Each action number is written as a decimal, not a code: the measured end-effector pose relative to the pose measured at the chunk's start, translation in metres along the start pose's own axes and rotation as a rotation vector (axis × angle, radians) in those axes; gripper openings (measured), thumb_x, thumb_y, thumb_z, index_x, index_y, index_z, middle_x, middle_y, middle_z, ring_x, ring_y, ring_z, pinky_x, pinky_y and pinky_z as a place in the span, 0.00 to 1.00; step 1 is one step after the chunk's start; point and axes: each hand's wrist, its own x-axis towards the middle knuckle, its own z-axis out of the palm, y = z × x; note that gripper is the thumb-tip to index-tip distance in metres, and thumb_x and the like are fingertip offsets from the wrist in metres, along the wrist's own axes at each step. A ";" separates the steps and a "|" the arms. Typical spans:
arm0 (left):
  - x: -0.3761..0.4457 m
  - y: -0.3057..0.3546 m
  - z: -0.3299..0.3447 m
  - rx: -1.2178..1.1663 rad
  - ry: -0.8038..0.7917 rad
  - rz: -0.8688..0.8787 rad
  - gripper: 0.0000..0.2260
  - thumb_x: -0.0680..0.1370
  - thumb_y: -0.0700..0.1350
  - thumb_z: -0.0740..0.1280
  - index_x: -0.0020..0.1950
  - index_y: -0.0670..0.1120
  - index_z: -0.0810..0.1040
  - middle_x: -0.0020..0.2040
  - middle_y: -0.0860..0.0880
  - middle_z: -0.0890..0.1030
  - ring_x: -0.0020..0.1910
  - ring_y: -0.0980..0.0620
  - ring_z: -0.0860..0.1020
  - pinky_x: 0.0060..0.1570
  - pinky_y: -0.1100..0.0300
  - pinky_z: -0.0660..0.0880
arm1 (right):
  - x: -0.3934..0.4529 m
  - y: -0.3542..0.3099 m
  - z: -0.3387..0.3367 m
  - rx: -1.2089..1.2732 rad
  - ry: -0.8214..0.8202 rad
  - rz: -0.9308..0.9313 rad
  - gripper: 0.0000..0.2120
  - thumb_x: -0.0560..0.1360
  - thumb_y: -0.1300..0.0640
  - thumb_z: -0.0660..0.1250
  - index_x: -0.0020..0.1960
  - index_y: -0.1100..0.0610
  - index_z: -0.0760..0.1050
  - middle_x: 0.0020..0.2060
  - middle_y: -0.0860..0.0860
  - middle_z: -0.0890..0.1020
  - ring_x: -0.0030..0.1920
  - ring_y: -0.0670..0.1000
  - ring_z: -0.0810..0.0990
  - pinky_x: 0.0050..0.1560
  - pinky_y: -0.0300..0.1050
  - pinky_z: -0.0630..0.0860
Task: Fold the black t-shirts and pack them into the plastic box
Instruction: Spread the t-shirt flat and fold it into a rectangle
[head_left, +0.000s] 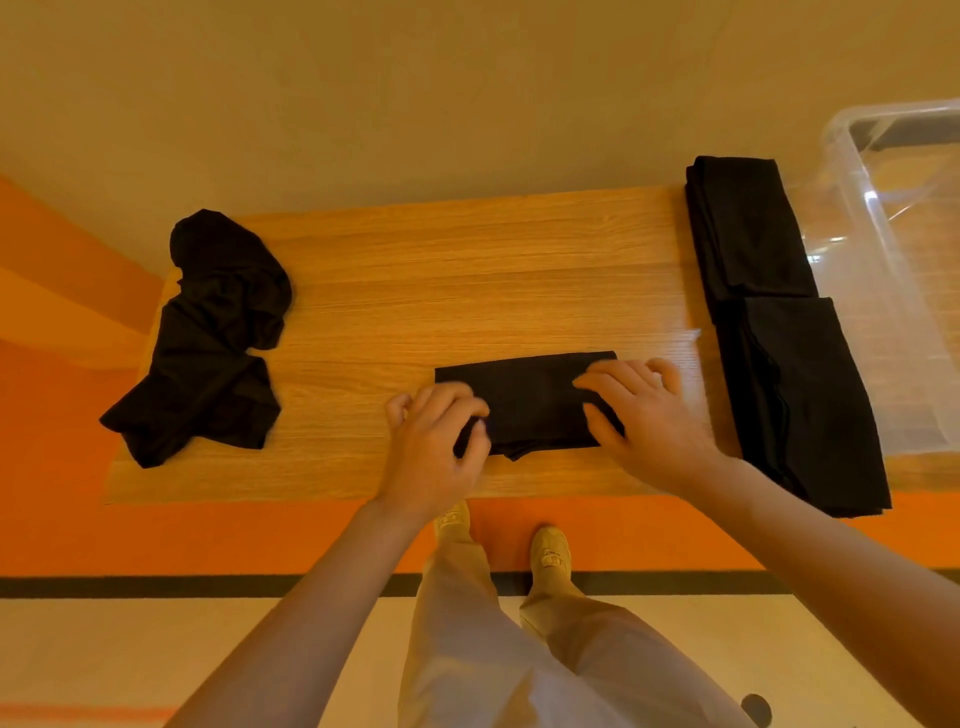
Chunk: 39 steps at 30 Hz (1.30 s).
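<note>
A folded black t-shirt (530, 400) lies on the wooden table (415, 270) near its front edge. My left hand (434, 447) pinches its left end between thumb and fingers. My right hand (649, 421) lies spread over its right end, thumb under the near edge. Two folded black t-shirts sit along the table's right side, one at the back (743, 228) and one at the front (800, 400). A crumpled pile of black t-shirts (208, 338) lies at the left end. The clear plastic box (898, 249) stands at the far right; it looks empty.
The table's far edge meets a beige wall. Orange floor shows to the left of the table and in front of it. My legs and shoes (550, 551) stand just below the front edge.
</note>
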 end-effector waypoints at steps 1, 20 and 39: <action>0.011 0.006 0.007 -0.003 0.000 -0.037 0.12 0.78 0.49 0.59 0.55 0.48 0.79 0.57 0.51 0.78 0.58 0.54 0.73 0.57 0.57 0.57 | 0.008 -0.007 0.007 0.000 0.006 0.045 0.21 0.78 0.48 0.54 0.65 0.56 0.73 0.62 0.53 0.77 0.62 0.53 0.74 0.66 0.47 0.57; 0.014 -0.033 0.027 0.193 -0.320 -0.233 0.27 0.80 0.62 0.47 0.76 0.52 0.62 0.74 0.52 0.65 0.74 0.50 0.59 0.66 0.49 0.52 | 0.006 0.009 0.039 -0.144 -0.172 0.260 0.31 0.80 0.43 0.43 0.77 0.59 0.55 0.75 0.54 0.62 0.77 0.53 0.55 0.76 0.54 0.45; 0.117 -0.034 -0.003 -0.449 -0.528 -0.449 0.06 0.78 0.42 0.68 0.47 0.52 0.72 0.47 0.53 0.78 0.47 0.54 0.77 0.37 0.66 0.69 | 0.023 0.005 -0.014 0.606 0.072 0.867 0.08 0.76 0.55 0.68 0.43 0.49 0.68 0.42 0.50 0.76 0.43 0.50 0.77 0.41 0.43 0.75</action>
